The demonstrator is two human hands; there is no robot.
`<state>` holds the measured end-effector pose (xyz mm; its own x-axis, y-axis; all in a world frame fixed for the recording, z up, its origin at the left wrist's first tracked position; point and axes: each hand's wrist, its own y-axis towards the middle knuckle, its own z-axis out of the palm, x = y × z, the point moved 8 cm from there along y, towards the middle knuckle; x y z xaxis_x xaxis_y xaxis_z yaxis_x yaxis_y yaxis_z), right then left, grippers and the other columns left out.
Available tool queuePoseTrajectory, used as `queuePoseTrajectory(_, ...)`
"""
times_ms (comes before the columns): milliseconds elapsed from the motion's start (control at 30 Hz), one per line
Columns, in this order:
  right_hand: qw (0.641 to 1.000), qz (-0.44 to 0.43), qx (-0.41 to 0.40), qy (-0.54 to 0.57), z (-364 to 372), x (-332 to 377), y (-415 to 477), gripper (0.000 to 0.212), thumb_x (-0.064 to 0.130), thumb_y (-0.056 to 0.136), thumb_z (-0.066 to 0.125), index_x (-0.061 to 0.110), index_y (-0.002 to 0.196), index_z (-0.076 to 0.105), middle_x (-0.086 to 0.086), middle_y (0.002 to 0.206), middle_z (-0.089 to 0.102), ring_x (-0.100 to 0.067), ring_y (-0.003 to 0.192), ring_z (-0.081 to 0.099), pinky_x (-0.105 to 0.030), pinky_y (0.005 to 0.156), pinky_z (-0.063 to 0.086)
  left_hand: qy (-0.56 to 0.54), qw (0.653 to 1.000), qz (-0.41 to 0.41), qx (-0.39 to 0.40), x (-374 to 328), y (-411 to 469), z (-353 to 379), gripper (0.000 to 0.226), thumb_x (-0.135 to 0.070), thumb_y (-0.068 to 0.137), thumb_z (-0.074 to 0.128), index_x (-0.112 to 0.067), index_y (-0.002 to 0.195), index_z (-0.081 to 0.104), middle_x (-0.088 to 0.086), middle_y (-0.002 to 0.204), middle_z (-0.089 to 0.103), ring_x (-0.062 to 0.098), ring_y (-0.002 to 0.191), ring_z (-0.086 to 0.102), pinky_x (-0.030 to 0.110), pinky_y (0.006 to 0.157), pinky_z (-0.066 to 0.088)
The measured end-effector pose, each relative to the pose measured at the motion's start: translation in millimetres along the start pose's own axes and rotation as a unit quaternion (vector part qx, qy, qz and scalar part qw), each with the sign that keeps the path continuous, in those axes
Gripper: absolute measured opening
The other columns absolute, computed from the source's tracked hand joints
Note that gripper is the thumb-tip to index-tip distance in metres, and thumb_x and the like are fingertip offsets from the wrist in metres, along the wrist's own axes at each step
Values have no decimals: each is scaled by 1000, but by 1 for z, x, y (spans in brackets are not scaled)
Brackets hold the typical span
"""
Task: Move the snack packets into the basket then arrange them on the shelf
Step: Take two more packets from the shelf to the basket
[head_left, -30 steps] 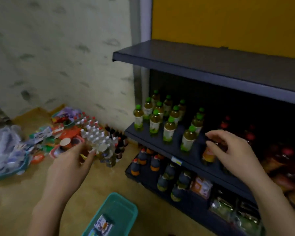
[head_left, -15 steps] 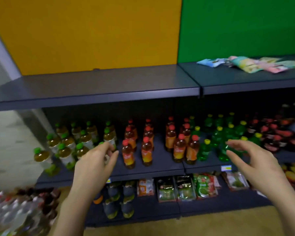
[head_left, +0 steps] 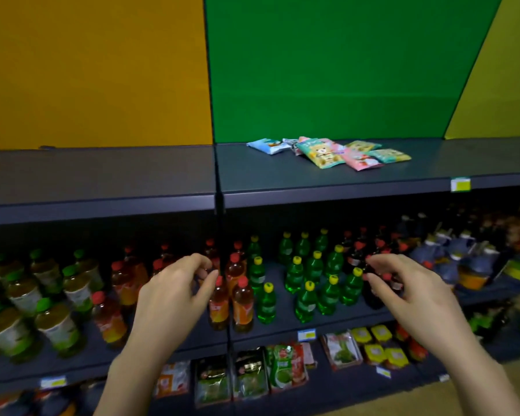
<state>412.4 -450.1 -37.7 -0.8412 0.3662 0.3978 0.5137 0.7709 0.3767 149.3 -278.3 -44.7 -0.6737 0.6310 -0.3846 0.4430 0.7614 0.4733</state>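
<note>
Both hands empty: left hand (head_left: pixel 174 291) and right hand (head_left: pixel 415 291) half-curled | risk: we knock bottles (head_left: pixel 305 283) reaching up | snack packets (head_left: pixel 327 151) overlap, may slide off top shelf (head_left: pixel 282 181)

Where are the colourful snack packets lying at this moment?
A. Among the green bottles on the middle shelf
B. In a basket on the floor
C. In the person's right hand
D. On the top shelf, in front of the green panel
D: the snack packets lie in a loose cluster on the top shelf, with the green panel behind them.
</note>
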Motion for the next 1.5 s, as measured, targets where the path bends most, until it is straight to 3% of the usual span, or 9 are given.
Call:
queuePoseTrajectory(400,998,-68,6,14,23,-33,141,21,36,85,58,31,105,62,15,102,62,-11,99,60,-37,79,51,64,995,64,-49,-63,122,41,20,-35,85,61,-21,98,62,-9,84,65,20,80,64,25,57,36)
queuePoseTrajectory(633,996,-76,-15,40,26,-29,280,35,36,88,56,23,120,54,4,122,57,-18,110,56,-40,90,47,54,996,65,-21,-78,243,68,29,-43,89,53,-22,109,55,-7,97,62,22,94,59,32,70,41)
queuePoseTrajectory(767,998,-41,48,-6,54,-37,349,51,46,88,54,11,126,50,-9,128,51,-26,115,51,-35,90,40,64,995,16,80,-62,321,121,33,-41,89,53,-17,112,54,2,111,63,27,103,57,36,84,44)
queuePoseTrajectory(967,987,4,152,-49,93,-54,395,59,66,77,54,9,89,49,-14,110,58,-27,94,52,-35,72,38,26,984,-84,152,-44,375,177,51,-42,94,45,-6,128,40,18,130,53,36,117,49,34,86,40)
queuePoseTrajectory(1100,981,21,194,-10,93,-55,400,62,64,74,61,7,98,56,-8,100,58,-24,91,52,-33,75,41,-40,973,-181,140,-35,395,196,66,-47,93,42,0,137,28,24,140,40,37,126,41,35,90,37)
queuePoseTrajectory(1200,975,3,216,54,93,-53,402,29,51,81,62,22,84,56,1,91,59,-18,87,50,-29,71,40,-76,962,-234,119,-33,404,210,83,-54,89,46,1,143,14,26,148,26,35,138,24,38,106,29)
queuePoseTrajectory(1267,970,-12,213,115,94,-53,407,28,47,82,62,21,91,56,4,94,62,-17,93,56,-28,76,45,-62,964,-241,90,-36,412,214,91,-59,85,50,2,142,14,21,148,31,33,139,18,38,109,24)
queuePoseTrajectory(1367,963,-13,181,201,96,-59,413,49,49,77,65,17,112,53,-2,110,65,-21,104,60,-40,95,46,-59,957,-275,66,-38,422,213,102,-58,74,65,1,141,17,18,147,31,31,139,20,37,110,23)
queuePoseTrajectory(1500,949,15,144,281,94,-69,414,41,40,80,67,13,107,52,-3,111,64,-21,103,60,-40,94,47,-136,938,-307,80,-34,434,216,100,-43,62,81,-2,136,28,12,138,44,29,129,41,36,105,37)
